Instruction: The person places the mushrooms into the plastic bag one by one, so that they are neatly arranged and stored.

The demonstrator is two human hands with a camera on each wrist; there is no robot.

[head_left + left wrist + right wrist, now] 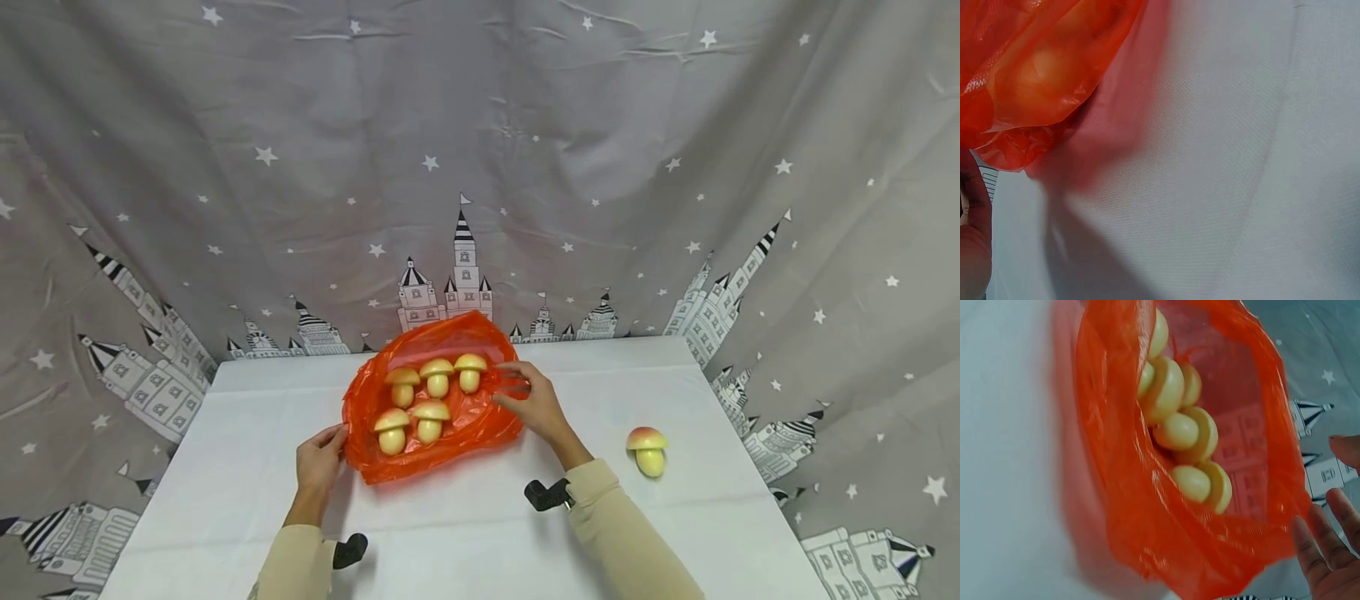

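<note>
A red plastic bag (442, 462) lies wide-mouthed on the white table, with several yellow toy mushrooms (430, 422) inside it. At the bag's left rim, my left hand (318, 462) pinches the plastic; only part of that hand (974, 231) shows in the left wrist view. My right hand (538, 404) is at the bag's right side, its fingers spread and apart from one another. In the right wrist view, those fingertips (1310, 540) are by the bag's edge, and whether they touch it is unclear. Mushroom stems and caps (1194, 434) show through the mouth.
A single mushroom with a reddish cap (649, 452) stands on the table (720, 517) to the right of my right forearm. Behind the table hangs a grey curtain (390, 108) printed with castles and stars. Dark wrist mounts (547, 495) stick out from both sleeves.
</note>
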